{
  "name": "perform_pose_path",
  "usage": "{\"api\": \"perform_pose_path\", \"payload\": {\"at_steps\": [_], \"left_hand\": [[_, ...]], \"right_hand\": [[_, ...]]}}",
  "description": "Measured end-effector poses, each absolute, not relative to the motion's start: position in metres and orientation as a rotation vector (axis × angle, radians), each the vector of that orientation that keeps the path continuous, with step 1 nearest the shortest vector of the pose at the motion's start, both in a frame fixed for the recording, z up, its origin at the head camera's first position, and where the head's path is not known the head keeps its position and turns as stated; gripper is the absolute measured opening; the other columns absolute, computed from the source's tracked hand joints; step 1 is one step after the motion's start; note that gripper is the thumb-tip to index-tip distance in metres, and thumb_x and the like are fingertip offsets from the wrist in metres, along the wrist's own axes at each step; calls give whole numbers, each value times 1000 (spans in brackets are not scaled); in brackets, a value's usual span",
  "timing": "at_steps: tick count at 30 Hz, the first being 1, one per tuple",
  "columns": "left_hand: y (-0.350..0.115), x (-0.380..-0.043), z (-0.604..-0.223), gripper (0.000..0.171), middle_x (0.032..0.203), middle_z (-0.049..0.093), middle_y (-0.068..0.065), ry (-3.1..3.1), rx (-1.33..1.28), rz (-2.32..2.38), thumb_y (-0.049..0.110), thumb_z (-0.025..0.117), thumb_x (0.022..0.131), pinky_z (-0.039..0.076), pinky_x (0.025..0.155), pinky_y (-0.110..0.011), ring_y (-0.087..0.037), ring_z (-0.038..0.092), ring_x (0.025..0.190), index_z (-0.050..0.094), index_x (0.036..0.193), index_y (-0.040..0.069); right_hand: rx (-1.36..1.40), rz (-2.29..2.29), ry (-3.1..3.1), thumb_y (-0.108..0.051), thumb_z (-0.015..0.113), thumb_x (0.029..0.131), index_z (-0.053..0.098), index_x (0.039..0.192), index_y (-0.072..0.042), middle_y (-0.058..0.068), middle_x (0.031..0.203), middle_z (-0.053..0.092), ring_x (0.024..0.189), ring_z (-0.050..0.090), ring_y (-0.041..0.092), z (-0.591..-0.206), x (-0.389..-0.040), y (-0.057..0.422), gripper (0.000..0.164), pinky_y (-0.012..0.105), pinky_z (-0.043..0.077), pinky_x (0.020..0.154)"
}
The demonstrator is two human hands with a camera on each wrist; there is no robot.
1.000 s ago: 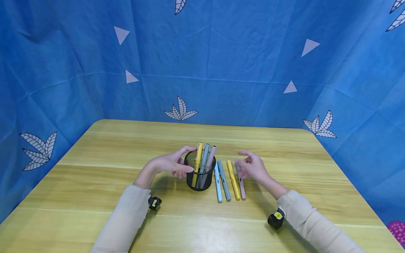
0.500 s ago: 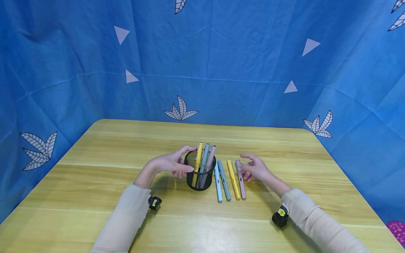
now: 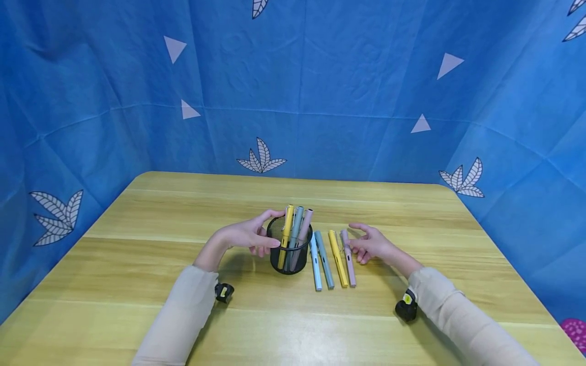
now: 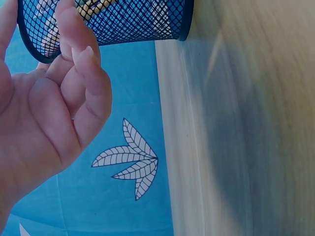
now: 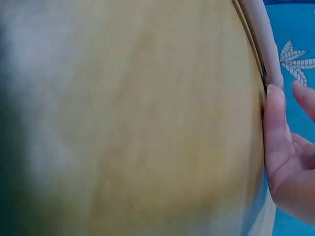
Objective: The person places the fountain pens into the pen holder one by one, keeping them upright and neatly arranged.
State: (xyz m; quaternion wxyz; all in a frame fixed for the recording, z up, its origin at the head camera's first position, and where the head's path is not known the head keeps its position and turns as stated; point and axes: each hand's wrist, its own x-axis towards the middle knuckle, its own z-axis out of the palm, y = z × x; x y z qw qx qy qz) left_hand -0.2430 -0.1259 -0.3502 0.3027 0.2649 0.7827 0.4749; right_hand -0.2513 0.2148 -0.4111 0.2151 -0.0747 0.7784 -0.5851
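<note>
A black mesh pen cup (image 3: 299, 262) stands upright on the table. My left hand (image 3: 249, 236) grips its left side, thumb at the near rim and index finger at the far rim; in the left wrist view the other fingers curl beside the mesh (image 4: 133, 24). Inside lean a yellow pen (image 3: 287, 223), a grey-green pen (image 3: 296, 223) and a light purple pen (image 3: 305, 223). On the table, right of the cup, a purple pen (image 3: 349, 264) lies under the thumb tip of my right hand (image 3: 373, 243). That hand's index finger is extended, apart from the pen.
Left of the purple pen lie a yellow pen (image 3: 338, 259), a grey-green pen (image 3: 324, 259) and a light blue pen (image 3: 316, 264), roughly side by side. Behind the wooden table (image 3: 206, 198) hangs a blue patterned cloth (image 3: 293, 76).
My right hand has shifted slightly right, uncovering the upper part of the purple pen, with the thumb still at it. My left hand and the pen cup stay in place.
</note>
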Motion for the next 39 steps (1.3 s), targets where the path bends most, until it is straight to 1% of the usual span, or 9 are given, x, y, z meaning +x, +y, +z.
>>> {"api": "perform_pose_path", "payload": {"at_steps": [5,10,14,19,24,27,32,39], "left_hand": [[-126,-243,-350,75,73,58,-23,2070,691,1266,24,61,86,42,53,-32,-47,51,69,12,142,26],[-126,-244,-350,75,75,58,-24,2070,691,1261,25,61,86,43,53,-33,-47,52,70,11,142,27],[-125,-244,-350,75,76,58,-26,2079,694,1251,25,61,86,44,54,-35,-47,52,70,11,142,27],[-125,-244,-349,75,77,58,-25,2090,696,1238,26,61,86,46,56,-38,-46,53,71,11,142,27],[-126,-244,-350,75,76,58,-24,2088,695,1241,25,61,86,45,55,-36,-48,53,72,11,142,27],[-126,-244,-350,75,76,58,-25,2084,694,1247,25,61,86,44,55,-35,-49,52,72,11,142,27],[-126,-244,-350,75,78,57,-28,2085,705,1246,25,61,86,43,54,-34,-50,52,72,11,142,26],[-126,-243,-350,75,76,59,-23,2096,706,1242,26,61,86,44,55,-36,-49,52,72,11,142,26]], "right_hand": [[-230,-1643,2067,-6,55,88,8,142,-1,10,72,59,45,53,11,-413,-256,219,71,24,47,45],[-231,-1633,2010,-3,57,86,4,144,-8,11,74,61,49,56,12,-415,-259,223,79,25,49,47],[-234,-1597,1994,-5,61,84,1,145,-14,11,71,62,51,58,14,-416,-261,224,85,26,49,48],[-250,-1557,1964,-8,62,84,-3,144,-17,9,64,61,50,59,15,-415,-263,224,88,26,49,47],[-248,-1484,1967,-13,64,83,-4,144,-21,8,59,59,45,57,15,-413,-263,221,92,26,48,44],[-241,-1439,1998,-16,65,83,-4,144,-21,8,57,58,43,56,14,-412,-263,219,93,27,48,42],[-201,-1409,2030,-15,68,80,-1,145,-21,9,57,58,43,56,15,-411,-264,216,95,28,47,41],[-182,-1392,2040,-14,69,79,3,145,-19,9,57,58,42,56,15,-410,-265,215,92,28,47,41]]}}
